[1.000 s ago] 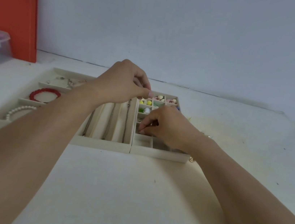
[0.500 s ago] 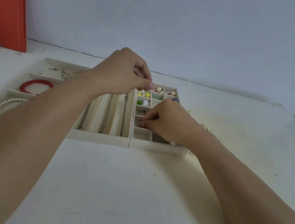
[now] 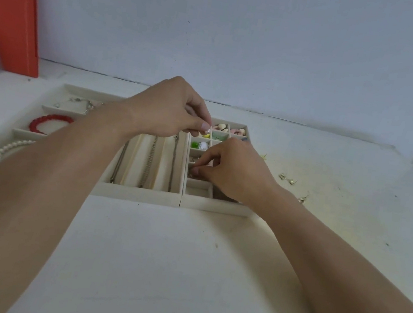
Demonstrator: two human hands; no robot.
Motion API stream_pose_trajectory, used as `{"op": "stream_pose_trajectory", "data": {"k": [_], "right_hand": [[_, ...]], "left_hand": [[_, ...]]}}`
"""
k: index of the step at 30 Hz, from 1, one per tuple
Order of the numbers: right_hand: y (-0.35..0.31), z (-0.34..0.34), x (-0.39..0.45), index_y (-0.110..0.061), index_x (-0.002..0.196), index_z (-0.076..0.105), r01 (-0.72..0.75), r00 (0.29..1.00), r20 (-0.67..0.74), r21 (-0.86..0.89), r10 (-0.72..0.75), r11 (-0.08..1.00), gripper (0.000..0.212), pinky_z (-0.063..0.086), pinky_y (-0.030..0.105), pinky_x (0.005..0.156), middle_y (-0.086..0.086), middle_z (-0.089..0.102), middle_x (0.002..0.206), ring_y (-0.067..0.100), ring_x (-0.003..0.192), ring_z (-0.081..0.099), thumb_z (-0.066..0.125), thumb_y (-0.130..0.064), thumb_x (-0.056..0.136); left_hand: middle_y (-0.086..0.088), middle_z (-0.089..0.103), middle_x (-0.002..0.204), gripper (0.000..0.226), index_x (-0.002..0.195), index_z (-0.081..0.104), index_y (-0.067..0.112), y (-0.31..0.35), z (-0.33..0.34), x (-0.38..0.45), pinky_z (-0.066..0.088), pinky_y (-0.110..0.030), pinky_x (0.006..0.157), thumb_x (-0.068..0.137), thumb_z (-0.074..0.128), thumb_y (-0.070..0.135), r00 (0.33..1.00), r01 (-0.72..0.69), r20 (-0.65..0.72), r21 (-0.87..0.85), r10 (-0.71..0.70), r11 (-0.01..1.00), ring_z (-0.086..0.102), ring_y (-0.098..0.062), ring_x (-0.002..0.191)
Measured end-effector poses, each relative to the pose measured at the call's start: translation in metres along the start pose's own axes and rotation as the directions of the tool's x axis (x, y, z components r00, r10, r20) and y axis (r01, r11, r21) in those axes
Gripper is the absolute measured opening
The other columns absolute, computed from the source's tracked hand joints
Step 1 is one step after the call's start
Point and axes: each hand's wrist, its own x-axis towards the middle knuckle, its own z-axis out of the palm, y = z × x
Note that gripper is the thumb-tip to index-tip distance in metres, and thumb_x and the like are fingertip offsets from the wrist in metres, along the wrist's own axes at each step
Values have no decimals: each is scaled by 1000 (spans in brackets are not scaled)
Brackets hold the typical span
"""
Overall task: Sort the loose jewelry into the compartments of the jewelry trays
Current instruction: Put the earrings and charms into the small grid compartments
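Spanning white table (image 3: 183, 272), pale wall (image 3: 268, 45), orange panel (image 3: 6, 8)

two cream fabric-lined jewelry trays (image 3: 139, 194) sit side by side, touching: the left one holds a red bead bracelet (image 3: 50, 122), a white pearl strand (image 3: 13, 146) and metal chains (image 3: 149, 161); the right one's small compartments (image 3: 196, 191) hold colourful beads (image 3: 200, 144); small gold earrings (image 3: 288, 179) lie loose just right of it

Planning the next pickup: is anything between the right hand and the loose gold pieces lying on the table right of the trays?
Nothing visible. The gold pieces lie on bare table just right of the right hand, which works in the small-compartment tray.
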Motion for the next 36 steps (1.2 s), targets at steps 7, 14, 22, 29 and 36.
{"op": "stream_pose_trajectory", "data": {"k": [7,14,22,29,36], "right_hand": [[11,-27,-2,-35,76,77,-74,989,-113,157,92,985,8,42,27,60,-14,54,53,6,53,51,81,-40,80],[16,-28,-10,-33,91,76,0,976,-199,408,90,913,18,41,15,54,-14,68,70,0,54,51,86,-38,77],[14,-25,-12,-48,89,74,73,978,-208,448,25,891,24,39,9,53,-26,73,84,-2,53,54,89,-37,73],[14,-21,-11,-46,91,77,79,977,-214,467,25,881,14,36,10,51,-26,71,73,1,51,46,82,-35,84],[16,-24,-11,-29,85,81,47,973,-214,533,81,845,1,36,8,51,-15,74,72,0,47,50,80,-30,86]], "left_hand": [[13,75,73,7,85,80,30,-1,2,2,49,-16,67,82,82,23,1000,-23,8,51,22,998,70,0,72],[6,76,72,12,89,69,21,8,9,-3,45,-24,61,85,80,20,999,-11,41,-15,12,1000,73,-2,72],[3,78,77,19,92,56,20,13,10,-4,43,-20,60,90,75,17,997,-18,76,-53,22,998,75,-7,76],[5,78,76,21,90,52,18,14,12,-4,38,-11,48,92,73,19,994,-22,109,-52,28,998,72,-8,71],[5,78,78,21,84,56,19,13,11,-4,43,-15,56,90,76,18,994,-11,112,3,10,1000,74,-6,76]]}}
